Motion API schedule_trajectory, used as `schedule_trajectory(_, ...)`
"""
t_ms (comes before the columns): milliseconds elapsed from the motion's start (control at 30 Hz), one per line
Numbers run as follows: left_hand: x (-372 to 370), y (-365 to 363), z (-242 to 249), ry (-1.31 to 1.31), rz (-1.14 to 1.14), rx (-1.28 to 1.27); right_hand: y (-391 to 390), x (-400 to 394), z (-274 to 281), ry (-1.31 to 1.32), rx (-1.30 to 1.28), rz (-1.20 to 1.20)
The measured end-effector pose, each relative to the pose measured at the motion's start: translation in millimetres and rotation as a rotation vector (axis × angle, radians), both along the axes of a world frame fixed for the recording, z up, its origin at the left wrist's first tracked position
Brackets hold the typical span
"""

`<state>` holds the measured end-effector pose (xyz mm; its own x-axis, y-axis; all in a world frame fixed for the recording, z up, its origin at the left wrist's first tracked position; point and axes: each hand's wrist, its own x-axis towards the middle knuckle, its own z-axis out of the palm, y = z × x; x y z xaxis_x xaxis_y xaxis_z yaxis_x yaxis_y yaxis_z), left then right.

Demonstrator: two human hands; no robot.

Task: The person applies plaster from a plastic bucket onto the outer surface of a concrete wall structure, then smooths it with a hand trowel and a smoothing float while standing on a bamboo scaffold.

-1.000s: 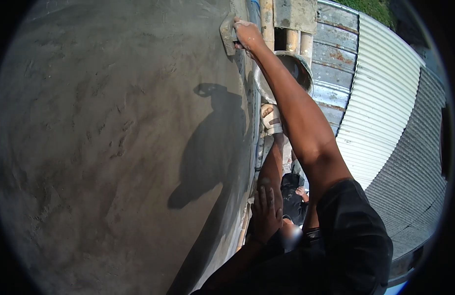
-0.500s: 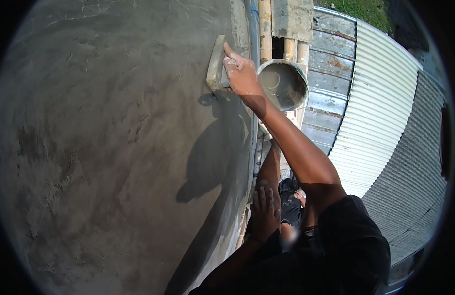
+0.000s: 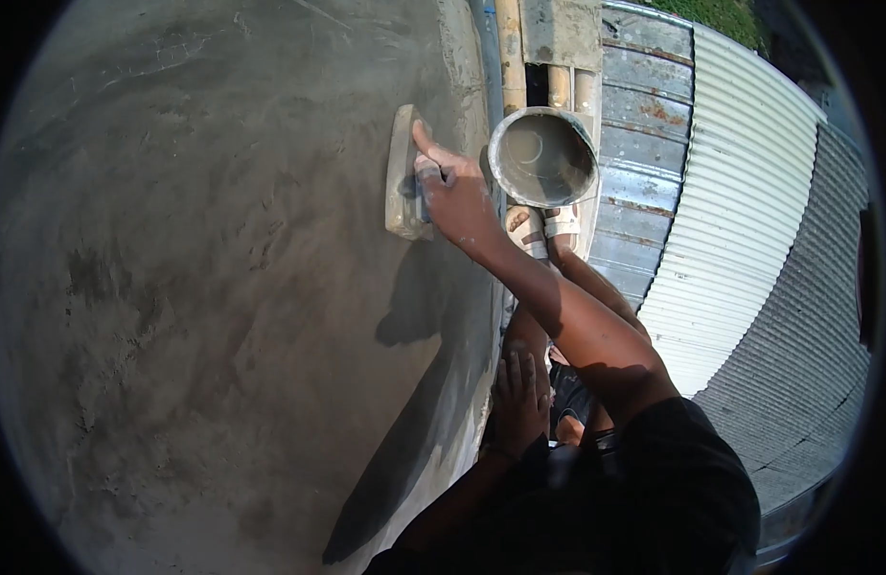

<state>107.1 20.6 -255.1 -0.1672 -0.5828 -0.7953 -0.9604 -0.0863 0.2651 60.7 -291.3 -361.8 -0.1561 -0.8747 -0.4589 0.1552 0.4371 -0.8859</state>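
My right hand (image 3: 452, 196) is wrapped round the handle of a pale, long float (image 3: 402, 172), which lies against the grey plastered surface (image 3: 222, 287). To the right of that hand stands a round bucket (image 3: 543, 156) with grey, watery contents. Lower down, my left hand (image 3: 521, 398) rests on my leg with its fingers stretched out, holding nothing. The float's handle is mostly hidden by my fingers.
Bamboo poles (image 3: 512, 57) and a concrete block (image 3: 563, 34) are above the bucket. Rusty metal sheets (image 3: 644, 125) and a corrugated roof (image 3: 740, 211) lie to the right. Below, a person in dark clothes (image 3: 569, 398) is partly visible.
My right hand and the float have moved down and slightly left in the view. The bucket appears slightly further left, and sandalled feet now show below it. My left hand stays on the leg.
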Motion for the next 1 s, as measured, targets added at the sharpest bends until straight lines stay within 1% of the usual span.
schedule_trajectory(67, -2, 2, -3, 0.000, -0.009, -0.011, -48, -15, -41, 0.032, -0.026, -0.040)
schedule_trajectory(133, -2, 7, 1, -0.016, -0.030, -0.005, -80, -29, -47, -0.217, 0.257, 0.000)
schedule_trajectory(167, -1, 4, -3, -0.027, -0.036, -0.011, -67, -20, -40, -0.023, 0.081, 0.012)
schedule_trajectory(200, 1, 7, -11, -0.023, -0.034, -0.026, -36, -15, 10, -0.003, -0.016, 0.081)
schedule_trajectory(233, 8, 18, -16, -0.007, -0.040, 0.018, -12, -12, 51, 0.013, -0.096, 0.148)
schedule_trajectory(300, 13, 27, -16, -0.001, -0.041, 0.075, -13, -7, 51, -0.004, -0.096, 0.110)
schedule_trajectory(400, 13, 17, -16, 0.004, -0.033, 0.003, -25, -1, 51, -0.038, -0.148, -0.017)
schedule_trajectory(433, 7, 8, -10, -0.010, -0.034, -0.020, -40, -8, 48, -0.040, -0.152, -0.014)
schedule_trajectory(500, 1, 4, -2, -0.046, -0.059, -0.022, -76, -29, 39, 0.013, 0.004, 0.062)
schedule_trajectory(533, 4, 5, -8, -0.039, -0.061, -0.038, -50, -19, 62, -0.021, -0.082, 0.058)
schedule_trajectory(567, 10, 15, -14, 0.042, -0.003, -0.022, -20, -7, 82, -0.054, -0.155, 0.059)
schedule_trajectory(600, 13, 17, -13, 0.117, 0.052, 0.007, -21, -6, 83, -0.051, -0.146, 0.058)
schedule_trajectory(633, 13, 19, -18, 0.258, 0.135, -0.073, -23, -4, 85, -0.058, -0.153, 0.050)
schedule_trajectory(667, 15, 24, -15, 0.259, 0.133, -0.055, -22, -3, 87, -0.062, -0.153, 0.039)
schedule_trajectory(733, 13, 29, -14, -0.051, -0.100, 0.051, -27, -5, 97, -0.064, -0.173, 0.026)
schedule_trajectory(767, 5, 19, -10, -0.036, -0.050, -0.006, -59, -16, 84, -0.039, -0.073, 0.016)
schedule_trajectory(800, 3, 19, -10, -0.025, -0.048, -0.009, -88, -28, 72, -0.017, 0.028, 0.007)
schedule_trajectory(833, 2, 20, -7, -0.053, -0.074, -0.004, -81, -29, 75, -0.010, 0.025, 0.006)
schedule_trajectory(867, 6, 16, -9, -0.080, -0.105, -0.005, -69, -24, 84, -0.067, -0.036, 0.012)
schedule_trajectory(900, 10, 16, -12, -0.070, -0.079, 0.003, -51, -18, 93, -0.129, -0.094, 0.027)
schedule_trajectory(933, 19, 22, -15, -0.070, -0.074, 0.004, -18, -5, 100, -0.097, -0.237, 0.013)
schedule_trajectory(967, 29, 31, -21, -0.003, -0.033, 0.091, 19, 7, 101, -0.065, -0.376, -0.001)
schedule_trajectory(1000, 35, 36, -25, 0.065, 0.004, 0.175, 52, 3, 98, -0.065, -0.378, 0.167)
